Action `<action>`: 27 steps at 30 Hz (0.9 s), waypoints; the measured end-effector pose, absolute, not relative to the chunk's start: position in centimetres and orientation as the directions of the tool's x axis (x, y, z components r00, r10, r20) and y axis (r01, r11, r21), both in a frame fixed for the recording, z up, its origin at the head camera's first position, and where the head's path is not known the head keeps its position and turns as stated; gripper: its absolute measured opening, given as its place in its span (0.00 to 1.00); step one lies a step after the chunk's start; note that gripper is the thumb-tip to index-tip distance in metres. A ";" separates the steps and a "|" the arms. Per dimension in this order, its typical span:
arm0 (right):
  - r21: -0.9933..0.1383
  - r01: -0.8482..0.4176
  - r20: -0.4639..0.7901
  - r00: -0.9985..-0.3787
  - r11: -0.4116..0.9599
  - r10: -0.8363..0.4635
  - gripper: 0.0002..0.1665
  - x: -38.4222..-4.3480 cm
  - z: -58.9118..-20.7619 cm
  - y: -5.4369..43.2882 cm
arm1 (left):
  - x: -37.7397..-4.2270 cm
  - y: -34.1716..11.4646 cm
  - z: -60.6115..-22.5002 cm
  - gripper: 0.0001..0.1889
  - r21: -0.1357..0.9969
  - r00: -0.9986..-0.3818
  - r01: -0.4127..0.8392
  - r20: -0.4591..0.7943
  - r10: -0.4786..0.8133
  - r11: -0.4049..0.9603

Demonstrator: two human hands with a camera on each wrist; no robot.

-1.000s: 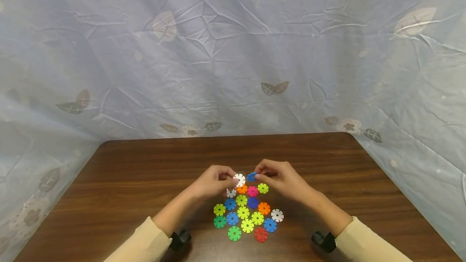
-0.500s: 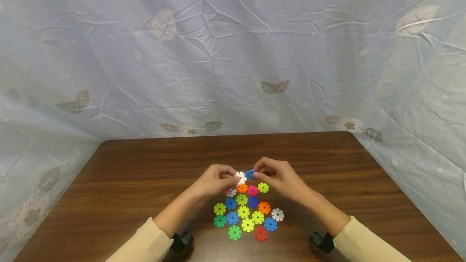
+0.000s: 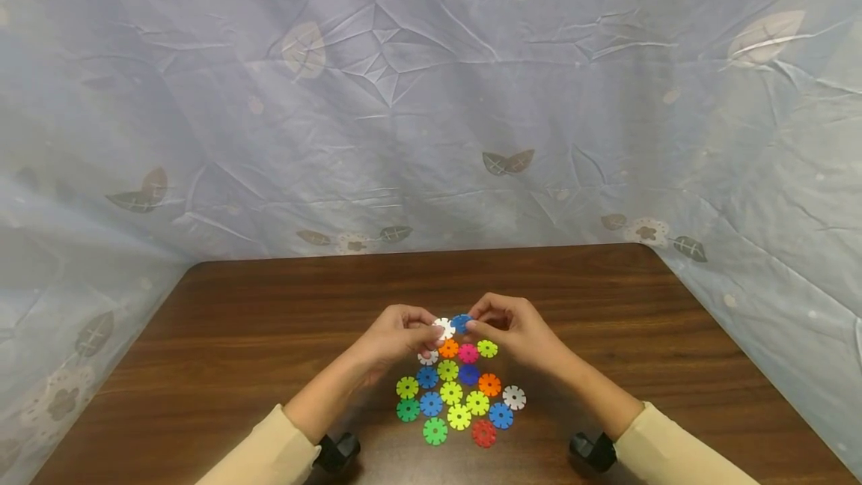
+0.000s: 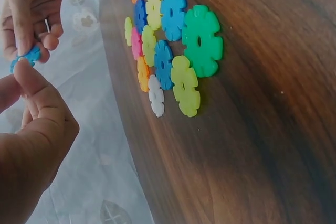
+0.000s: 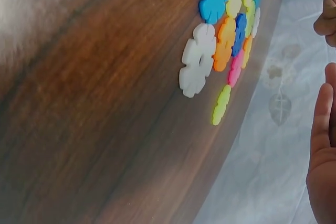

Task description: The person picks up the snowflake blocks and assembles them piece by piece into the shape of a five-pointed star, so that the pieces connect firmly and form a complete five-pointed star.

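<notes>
My left hand (image 3: 400, 335) pinches a white notched plastic disc (image 3: 444, 328) between thumb and forefinger. Opposite it, my right hand (image 3: 506, 325) pinches a blue notched disc (image 3: 461, 323). The two discs meet edge to edge above the far end of the loose discs, the blue one overlapping the white one's right side in the head view. In the left wrist view the blue disc (image 4: 32, 55) shows between both hands' fingertips, while the white one is mostly hidden by my left thumb (image 4: 31, 80). The right wrist view cuts off both held discs.
Below the hands, several flat notched discs lie close together on the brown wooden table (image 3: 269, 320), among them a pink (image 3: 468, 353), a red (image 3: 483, 433), a green (image 3: 435, 431) and a white one (image 3: 514, 397). A pale patterned curtain (image 3: 431, 133) hangs behind the table.
The blue disc in my right hand has moved left, from apart to against the white disc. My left hand keeps its hold and has barely moved.
</notes>
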State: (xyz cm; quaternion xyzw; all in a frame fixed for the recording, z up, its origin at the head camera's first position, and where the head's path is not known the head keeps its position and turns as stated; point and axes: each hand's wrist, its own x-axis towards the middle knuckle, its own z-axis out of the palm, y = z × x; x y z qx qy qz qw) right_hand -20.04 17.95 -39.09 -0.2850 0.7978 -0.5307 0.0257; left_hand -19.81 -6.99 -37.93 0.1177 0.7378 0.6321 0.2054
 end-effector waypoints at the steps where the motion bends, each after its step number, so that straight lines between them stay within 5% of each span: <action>1: -0.868 -0.419 0.256 -0.837 0.266 -0.483 0.05 -20.0 -39.1 17.9 | -19.8 -7.0 -37.9 0.12 0.981 -0.888 -0.091 -0.158 0.431 0.174; 20: -0.869 -0.459 0.331 -0.817 0.186 -0.472 0.05 -19.4 -39.3 17.2 | -19.7 -6.9 -37.8 0.09 0.984 -0.865 -0.165 -0.175 0.471 0.062; 27: -0.847 -0.454 0.264 -0.812 0.278 -0.521 0.04 -19.7 -39.1 17.4 | -19.6 -7.2 -38.2 0.09 0.979 -0.854 -0.167 -0.203 0.480 0.118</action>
